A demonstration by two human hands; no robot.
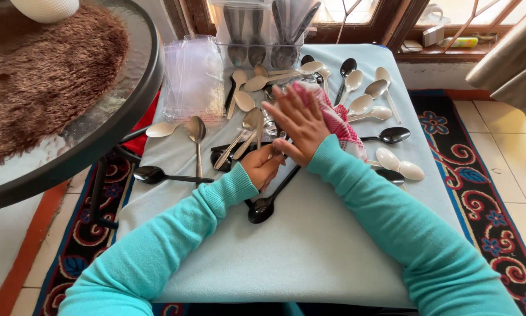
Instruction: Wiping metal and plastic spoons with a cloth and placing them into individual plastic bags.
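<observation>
My left hand [261,167] is curled shut around a thin spoon handle that runs up under my right palm; most of that spoon is hidden. My right hand [295,124] is held flat above it with its fingers spread, and it lies against a pink-and-white checked cloth [340,122]. A black spoon [261,209] lies on the light blue tablecloth [309,246] just below my left hand, with its handle pointing up towards my right wrist. Both sleeves are turquoise.
Several black, cream and silver spoons [391,162] lie scattered across the far half of the cloth. A clear tub of cutlery [263,35] and a stack of clear bags [194,76] stand at the back. A round glass table with a brown mat [52,82] overhangs the left side. A patterned rug [479,193] lies to the right.
</observation>
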